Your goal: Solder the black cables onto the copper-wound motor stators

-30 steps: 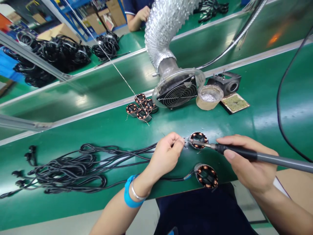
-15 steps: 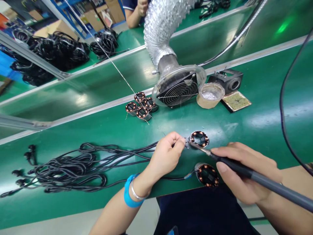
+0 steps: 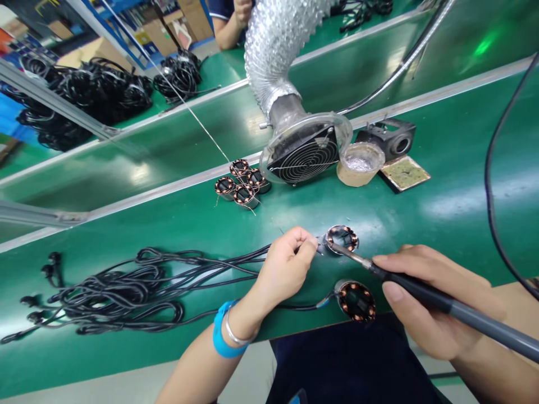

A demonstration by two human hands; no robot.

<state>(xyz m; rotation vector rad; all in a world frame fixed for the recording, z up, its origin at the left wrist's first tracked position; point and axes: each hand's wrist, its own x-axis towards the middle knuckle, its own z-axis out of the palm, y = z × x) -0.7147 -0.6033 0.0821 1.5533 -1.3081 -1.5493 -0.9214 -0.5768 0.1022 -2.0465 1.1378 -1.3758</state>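
My left hand point(image 3: 288, 264) pinches the end of a black cable whose thin wires reach toward a copper-wound ring point(image 3: 342, 239) on the green bench. In my right hand point(image 3: 438, 303) is a soldering iron point(image 3: 427, 293), its metal tip at the ring's left edge beside those wires. Whether tip and wire touch is too small to tell. Nearer my body lies a second copper-wound ring point(image 3: 356, 301), tilted, with a cable joined at its left side. Looped black cables point(image 3: 122, 289) with plugs spread over the bench to the left.
Several wound rings point(image 3: 244, 195) stand behind my left hand. A fan hood point(image 3: 307, 151) on a silver duct point(image 3: 273, 50) overhangs the bench, beside a round tub point(image 3: 360, 164), a sponge tray point(image 3: 405, 173) and an iron holder point(image 3: 398, 137). Across the divider is a person's arm point(image 3: 229, 28).
My right hand and the soldering iron have shifted slightly right. My left hand keeps its pinch in nearly the same place. The whole view has moved a little.
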